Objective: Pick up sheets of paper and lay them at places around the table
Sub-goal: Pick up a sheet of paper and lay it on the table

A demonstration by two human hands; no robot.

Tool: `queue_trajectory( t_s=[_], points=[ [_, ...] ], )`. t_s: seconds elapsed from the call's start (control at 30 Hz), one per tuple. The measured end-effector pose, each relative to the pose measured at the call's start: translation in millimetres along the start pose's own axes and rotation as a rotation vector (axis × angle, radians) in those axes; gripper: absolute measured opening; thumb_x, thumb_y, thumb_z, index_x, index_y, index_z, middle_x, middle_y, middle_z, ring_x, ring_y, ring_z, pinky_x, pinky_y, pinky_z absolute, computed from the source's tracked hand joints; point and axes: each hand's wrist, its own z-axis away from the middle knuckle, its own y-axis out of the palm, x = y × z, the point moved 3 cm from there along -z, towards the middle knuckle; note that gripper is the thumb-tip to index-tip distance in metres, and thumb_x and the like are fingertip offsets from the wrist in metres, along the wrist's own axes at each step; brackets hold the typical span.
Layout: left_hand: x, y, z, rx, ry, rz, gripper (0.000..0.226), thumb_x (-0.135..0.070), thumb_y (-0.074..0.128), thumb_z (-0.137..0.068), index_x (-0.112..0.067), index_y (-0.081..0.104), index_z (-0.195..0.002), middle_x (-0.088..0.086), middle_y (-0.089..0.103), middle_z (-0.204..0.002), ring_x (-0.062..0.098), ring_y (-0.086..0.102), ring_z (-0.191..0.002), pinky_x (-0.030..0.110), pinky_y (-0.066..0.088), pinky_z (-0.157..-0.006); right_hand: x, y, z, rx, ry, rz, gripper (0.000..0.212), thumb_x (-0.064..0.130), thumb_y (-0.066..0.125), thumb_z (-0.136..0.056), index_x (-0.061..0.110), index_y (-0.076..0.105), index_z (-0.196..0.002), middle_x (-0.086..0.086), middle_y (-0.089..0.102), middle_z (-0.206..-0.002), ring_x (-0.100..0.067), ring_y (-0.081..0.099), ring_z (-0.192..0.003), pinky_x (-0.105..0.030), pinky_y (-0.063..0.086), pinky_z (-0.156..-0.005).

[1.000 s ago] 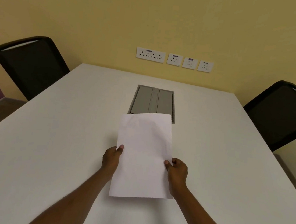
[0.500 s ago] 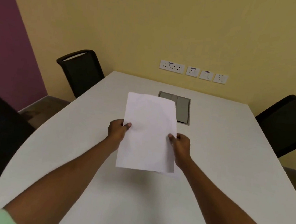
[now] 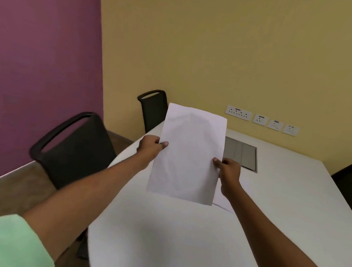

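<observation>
Both hands are up over the white table (image 3: 181, 242), and between them a sheet of paper (image 3: 188, 154) hangs in the air, tilted with its far edge raised. The left hand (image 3: 149, 147) pinches the sheet's left edge, thumb lying on the top face, fingers tucked underneath; the right hand (image 3: 229, 168) clamps the right edge a little nearer the body, thumb on top as well. Just below the right hand's grip, a corner of a second sheet (image 3: 223, 202) peeks out, lying flat on the table under the held one. Beyond the right hand sits a grey hatch (image 3: 241, 153) set into the tabletop, partly hidden by the paper. Off to the left of the left hand stand two black chairs, the nearer one (image 3: 73, 148) and a farther one (image 3: 152, 109) behind the sheet's top corner. A mint-green sleeve (image 3: 5, 243) shows on the left arm.
</observation>
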Motion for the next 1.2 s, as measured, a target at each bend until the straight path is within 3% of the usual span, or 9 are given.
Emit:
queue_trajectory(
  t_s=[0.13,0.2,0.4,0.5,0.57,0.67,0.87,0.93,1.2],
  points=[
    [-23,-102,33,-0.060,0.070,-0.026,0.030,-0.028,0.071,-0.084,0.001,0.065,-0.085,0.017,0.070,-0.092,0.034,0.067,-0.087,0.046,0.055,-0.084,38,61,72,0.010,-0.023,-0.058,0.023,0.010,0.072,-0.079,-0.007,0.058,-0.072,-0.015,0.058,-0.078,-0.025,0.052,-0.072,-0.038,0.041,-0.067],
    [-32,-148,46,-0.104,0.106,-0.027,0.025,-0.027,0.073,-0.082,-0.003,0.067,-0.080,0.015,0.072,-0.090,0.032,0.068,-0.086,0.048,0.057,-0.082,55,90,100,0.030,-0.035,-0.097,0.027,0.009,0.072,-0.079,-0.016,0.060,-0.081,-0.018,0.062,-0.081,-0.027,0.056,-0.073,-0.039,0.045,-0.068],
    [-42,-259,60,-0.190,0.164,-0.041,0.028,-0.025,0.078,-0.079,-0.013,0.061,-0.060,0.008,0.070,-0.078,0.030,0.068,-0.078,0.038,0.054,-0.071,102,169,157,0.082,-0.076,-0.111,0.025,0.008,0.072,-0.078,0.003,0.053,-0.063,-0.014,0.055,-0.076,-0.027,0.051,-0.072,-0.040,0.045,-0.067],
    [-37,-304,50,-0.242,0.161,-0.031,0.028,-0.026,0.078,-0.078,-0.011,0.061,-0.063,0.009,0.072,-0.083,0.032,0.069,-0.083,0.043,0.058,-0.080,122,211,167,0.121,-0.099,-0.112,0.021,0.007,0.072,-0.078,0.002,0.055,-0.068,-0.014,0.053,-0.077,-0.027,0.050,-0.071,-0.040,0.046,-0.066],
    [-32,-331,38,-0.276,0.160,-0.053,0.029,-0.028,0.078,-0.079,-0.007,0.062,-0.066,0.007,0.072,-0.082,0.029,0.069,-0.080,0.046,0.058,-0.081,133,243,167,0.149,-0.119,-0.097,0.022,0.007,0.072,-0.078,0.003,0.053,-0.067,-0.013,0.052,-0.076,-0.027,0.049,-0.071,-0.040,0.045,-0.065],
    [-22,-370,10,-0.329,0.164,-0.105,0.037,-0.031,0.077,-0.080,-0.012,0.051,-0.060,0.003,0.059,-0.067,0.020,0.054,-0.063,0.033,0.050,-0.065,145,293,158,0.167,-0.151,-0.075,0.029,0.007,0.072,-0.077,0.004,0.049,-0.059,-0.012,0.054,-0.071,-0.026,0.050,-0.068,-0.039,0.044,-0.064],
    [-14,-435,-68,-0.341,0.169,-0.170,0.038,-0.033,0.074,-0.082,-0.013,0.050,-0.060,0.005,0.060,-0.068,0.022,0.053,-0.063,0.030,0.040,-0.063,157,391,119,0.188,-0.187,-0.045,0.023,0.010,0.072,-0.081,-0.007,0.062,-0.069,-0.027,0.065,-0.086,-0.041,0.063,-0.080,-0.052,0.056,-0.074],
    [-10,-453,-96,-0.335,0.162,-0.192,0.042,-0.033,0.075,-0.081,-0.015,0.046,-0.056,0.001,0.055,-0.061,0.020,0.049,-0.058,0.028,0.036,-0.059,158,419,105,0.180,-0.185,-0.031,0.025,0.010,0.073,-0.082,-0.002,0.060,-0.064,-0.024,0.065,-0.083,-0.038,0.062,-0.078,-0.053,0.056,-0.075],
    [2,-498,-198,-0.332,0.180,-0.253,0.051,-0.039,0.076,-0.078,-0.018,0.039,-0.050,-0.003,0.041,-0.049,0.017,0.035,-0.050,0.029,0.027,-0.059,169,499,60,0.144,-0.180,0.032,0.027,0.012,0.074,-0.082,0.006,0.059,-0.061,-0.017,0.062,-0.078,-0.036,0.061,-0.076,-0.043,0.052,-0.066]
  ],
)
